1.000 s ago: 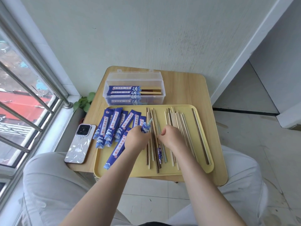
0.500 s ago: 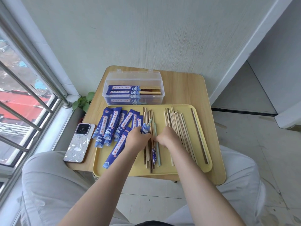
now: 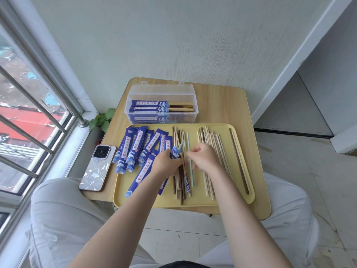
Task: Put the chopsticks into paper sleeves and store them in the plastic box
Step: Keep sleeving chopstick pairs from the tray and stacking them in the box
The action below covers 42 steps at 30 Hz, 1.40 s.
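- Left hand point(image 3: 167, 163): fingers clamped around a blue paper sleeve point(image 3: 175, 152) over the middle of the yellow tray point(image 3: 222, 203). A pale green chopstick point(image 3: 181, 145) juts from the sleeve's far end. The hand hides the rest of the sleeve.
- Right hand point(image 3: 205, 158): fingers curled, tips pinched at a second pale green chopstick point(image 3: 190, 165) that lies among the middle bundle. The contact point is partly hidden by the knuckles, so whether the stick is lifted cannot be told.
- Loose chopsticks point(image 3: 213, 144): three groups lie lengthwise on the tray — a mixed dark and light bundle at the centre, a pale bundle to the right of it partly covered by the right hand, and a separate pair point(image 3: 238, 161) near the right rim.
- Empty sleeves point(image 3: 139, 147): fanned out on the left part of the tray, overlapping; some overhang the left rim. The count is unclear because of the overlap.
- Plastic box point(image 3: 162, 93): on the table point(image 3: 218, 105) just beyond the tray, lid open. It holds sleeved chopsticks point(image 3: 160, 106) laid left to right, bare ends to the right. The lower layers are blurred through the clear wall.
- Phone point(image 3: 98, 167): face down at the table's left edge, beside the tray.
- Green plant point(image 3: 102, 118): mostly hidden behind the table's left side.
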Tool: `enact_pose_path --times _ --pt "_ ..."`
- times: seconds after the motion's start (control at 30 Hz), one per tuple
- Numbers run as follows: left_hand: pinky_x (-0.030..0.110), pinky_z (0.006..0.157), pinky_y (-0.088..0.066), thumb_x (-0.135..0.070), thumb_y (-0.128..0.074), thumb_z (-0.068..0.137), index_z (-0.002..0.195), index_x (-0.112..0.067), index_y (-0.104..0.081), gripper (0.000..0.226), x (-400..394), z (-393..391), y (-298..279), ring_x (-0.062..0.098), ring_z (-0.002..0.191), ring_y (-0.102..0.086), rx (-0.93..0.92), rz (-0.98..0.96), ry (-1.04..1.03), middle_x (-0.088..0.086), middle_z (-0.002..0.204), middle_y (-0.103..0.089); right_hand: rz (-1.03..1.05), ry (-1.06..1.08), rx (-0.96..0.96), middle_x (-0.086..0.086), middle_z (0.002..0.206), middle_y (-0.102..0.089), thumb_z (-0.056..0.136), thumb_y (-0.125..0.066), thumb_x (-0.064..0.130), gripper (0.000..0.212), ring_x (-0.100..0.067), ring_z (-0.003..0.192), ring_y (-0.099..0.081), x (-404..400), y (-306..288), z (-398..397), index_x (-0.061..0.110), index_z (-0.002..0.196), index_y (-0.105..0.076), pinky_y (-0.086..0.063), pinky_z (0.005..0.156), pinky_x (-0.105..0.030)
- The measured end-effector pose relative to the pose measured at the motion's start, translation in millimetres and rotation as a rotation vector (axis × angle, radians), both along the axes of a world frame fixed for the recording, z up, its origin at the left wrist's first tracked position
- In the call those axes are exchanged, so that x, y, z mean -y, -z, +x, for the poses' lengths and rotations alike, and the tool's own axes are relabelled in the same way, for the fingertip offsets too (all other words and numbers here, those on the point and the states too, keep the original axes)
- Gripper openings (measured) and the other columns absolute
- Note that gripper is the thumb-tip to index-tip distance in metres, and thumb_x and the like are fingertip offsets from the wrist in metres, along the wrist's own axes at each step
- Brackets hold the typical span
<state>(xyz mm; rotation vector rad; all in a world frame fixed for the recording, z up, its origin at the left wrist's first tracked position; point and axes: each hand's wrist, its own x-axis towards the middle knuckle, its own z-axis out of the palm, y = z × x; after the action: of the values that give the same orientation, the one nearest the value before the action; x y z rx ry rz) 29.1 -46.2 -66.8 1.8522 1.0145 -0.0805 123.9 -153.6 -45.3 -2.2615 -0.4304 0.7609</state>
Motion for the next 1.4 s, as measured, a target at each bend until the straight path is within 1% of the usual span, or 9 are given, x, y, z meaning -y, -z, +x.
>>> enact_pose_path --times 0.17,0.37,0.63,0.83,0.93,1.1,1.2,1.33,1.4 --pt "0.023 0.050 -0.049 -0.015 -0.066 0.090 0.092 -0.010 -0.062 0.007 -4.4 -2.4 -6.5 0.017 0.047 -0.056 0.115 -0.231 -0.025 0.010 0.079 -0.070 0.441 0.142 -0.213 -0.010 0.084 -0.075 0.096 -0.057 0.006 0.010 -0.015 0.045 -0.050 4.2 -26.5 11.1 0.011 0.103 -0.063 -0.036 0.040 -0.022" --pt "0.021 0.046 -0.046 -0.018 -0.070 0.087 0.072 -0.014 -0.052 0.024 -9.8 -3.4 -7.1 0.017 0.048 -0.046 0.195 -0.155 -0.109 0.006 0.064 -0.051 0.855 0.137 -0.544 -0.014 0.091 -0.075 0.096 -0.061 0.007 0.007 -0.014 0.048 -0.057 -5.7 -48.7 14.6 0.006 0.099 -0.067 -0.034 0.043 -0.019" --pt "0.032 0.057 -0.044 -0.022 -0.070 0.086 0.071 -0.015 -0.051 0.025 -11.5 -4.1 -12.2 0.019 0.057 -0.047 0.232 -0.073 -0.054 0.005 0.064 -0.050 0.612 0.082 0.044 -0.001 0.056 -0.062 0.107 -0.044 0.023 0.031 -0.013 0.039 -0.044 -28.1 -60.3 8.1 0.007 0.089 -0.063 -0.038 0.043 -0.021" --pt "0.033 0.056 -0.043 -0.026 -0.071 0.085 0.073 -0.012 -0.053 0.026 -14.9 -3.6 -18.3 0.018 0.054 -0.046 0.284 -0.050 -0.065 0.006 0.063 -0.049 0.482 -0.074 0.157 0.002 0.061 -0.060 0.104 -0.050 0.026 0.027 -0.002 0.046 -0.047 -33.6 -60.4 10.3 0.009 0.091 -0.067 -0.038 0.052 -0.020" --pt "0.030 0.055 -0.040 -0.025 -0.071 0.085 0.069 -0.014 -0.050 0.029 -14.8 -3.0 -22.0 0.017 0.053 -0.043 0.320 -0.052 -0.077 0.002 0.059 -0.046 0.388 -0.197 0.207 0.010 0.067 -0.047 0.095 -0.065 0.036 0.017 -0.002 0.058 -0.044 -34.1 -60.8 9.8 0.021 0.103 -0.070 -0.037 0.056 -0.016" --pt "0.027 0.051 -0.032 -0.023 -0.073 0.084 0.060 -0.017 -0.041 0.040 -18.8 -3.4 -24.8 0.011 0.045 -0.033 0.355 -0.011 -0.116 -0.008 0.049 -0.037 0.573 0.000 0.262 0.007 0.086 -0.058 0.093 -0.068 0.037 0.056 -0.019 0.071 -0.065 -37.8 -66.3 11.5 0.025 0.142 -0.044 -0.052 0.071 -0.028" --pt "0.028 0.052 -0.029 -0.023 -0.073 0.084 0.058 -0.018 -0.037 0.044 -23.7 -1.9 -28.3 0.009 0.045 -0.030 0.363 0.029 -0.100 -0.009 0.048 -0.034 0.645 0.011 0.293 0.007 0.098 -0.062 0.099 -0.060 0.026 0.060 -0.023 0.061 -0.066 -41.9 -73.0 13.3 0.025 0.152 -0.031 -0.052 0.058 -0.024" --pt "0.030 0.054 -0.029 -0.026 -0.071 0.084 0.058 -0.018 -0.039 0.042 -33.2 6.5 -32.4 0.009 0.045 -0.030 0.365 0.084 -0.111 -0.008 0.050 -0.036 0.476 -0.102 0.383 0.002 0.107 -0.072 0.105 -0.047 0.025 0.029 -0.009 0.061 -0.066 -53.6 -73.9 15.9 0.019 0.127 -0.064 -0.052 0.061 -0.026" --pt "0.027 0.050 -0.028 -0.030 -0.070 0.086 0.058 -0.019 -0.042 0.041 -40.5 13.2 -37.5 0.007 0.044 -0.032 0.360 0.138 -0.115 -0.009 0.049 -0.039 0.363 -0.205 0.393 -0.003 0.103 -0.075 0.105 -0.045 0.026 0.031 -0.015 0.075 -0.069 -60.5 -69.9 14.8 0.013 0.112 -0.072 -0.056 0.073 -0.035"
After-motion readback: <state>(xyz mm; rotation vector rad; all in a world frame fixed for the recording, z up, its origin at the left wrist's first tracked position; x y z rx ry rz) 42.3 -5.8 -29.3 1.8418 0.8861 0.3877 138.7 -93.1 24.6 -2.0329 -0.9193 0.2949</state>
